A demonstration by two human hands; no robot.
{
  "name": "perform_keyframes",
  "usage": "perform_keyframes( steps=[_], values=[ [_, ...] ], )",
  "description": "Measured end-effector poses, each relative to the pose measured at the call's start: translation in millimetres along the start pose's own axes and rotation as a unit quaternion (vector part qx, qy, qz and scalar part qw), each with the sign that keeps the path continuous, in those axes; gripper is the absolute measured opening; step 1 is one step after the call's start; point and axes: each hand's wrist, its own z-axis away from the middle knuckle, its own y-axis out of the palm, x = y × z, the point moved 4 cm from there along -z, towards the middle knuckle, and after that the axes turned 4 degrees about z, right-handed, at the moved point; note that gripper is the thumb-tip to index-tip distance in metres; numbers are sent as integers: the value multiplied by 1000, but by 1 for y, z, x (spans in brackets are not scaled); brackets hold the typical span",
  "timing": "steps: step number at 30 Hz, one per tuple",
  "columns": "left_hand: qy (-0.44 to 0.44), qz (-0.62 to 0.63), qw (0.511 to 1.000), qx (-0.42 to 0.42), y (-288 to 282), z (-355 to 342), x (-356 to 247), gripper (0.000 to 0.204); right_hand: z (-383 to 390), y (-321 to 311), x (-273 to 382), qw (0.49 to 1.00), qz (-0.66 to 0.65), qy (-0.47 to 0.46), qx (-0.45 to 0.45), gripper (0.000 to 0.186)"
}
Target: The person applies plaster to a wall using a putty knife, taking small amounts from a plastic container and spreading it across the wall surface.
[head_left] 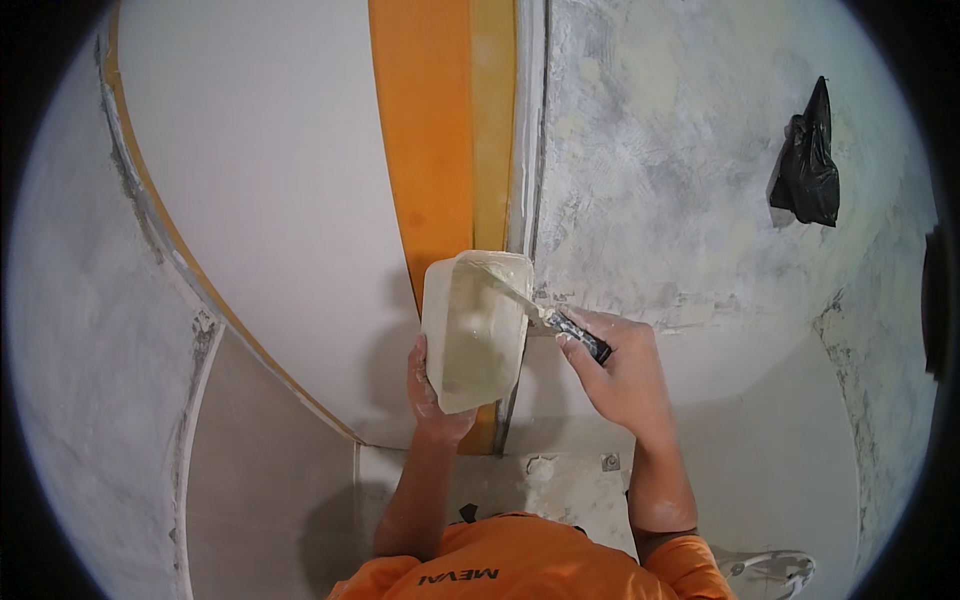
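Note:
My left hand (pixel 438 423) is wrapped round the lower left side of a whitish plastic tub (pixel 470 350), holding it tilted with its mouth facing up toward me. Pale paste smears the tub's inner wall and rim. In my right hand (pixel 627 370) is a putty knife (pixel 582 337), gripped by its black, paste-spattered handle. Its blade reaches over the tub's right rim into the upper part of the tub. White residue marks the fingers of both hands.
Ahead stand a white door panel (pixel 260 150) and its orange frame (pixel 425 130). Right of the frame is a patchy grey plastered wall (pixel 640 170), with a black plastic bag (pixel 810 165) hanging on it. A pale round object (pixel 775 572) lies at the lower right.

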Motion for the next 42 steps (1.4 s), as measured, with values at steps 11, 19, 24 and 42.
perform_keyframes(
  steps=[11, 19, 24, 42],
  values=[
    [-2, 15, 1000, -17, 9, -11, 36, 53, 65, 25, -13, 987, 114, -2, 114, 32],
    [-36, 86, 994, 51, 1, -26, 65, 59, 77, -33, -15, 991, 61, 118, 5, 24],
    [-40, 81, 995, 31, 1, -33, 78, 59, 103, -41, -42, 963, -49, 266, 18, 20],
    [-108, 36, 994, 4, 41, -30, 128, 67, 122, -37, -23, 943, 320, -11, -94, 40]
  ],
)
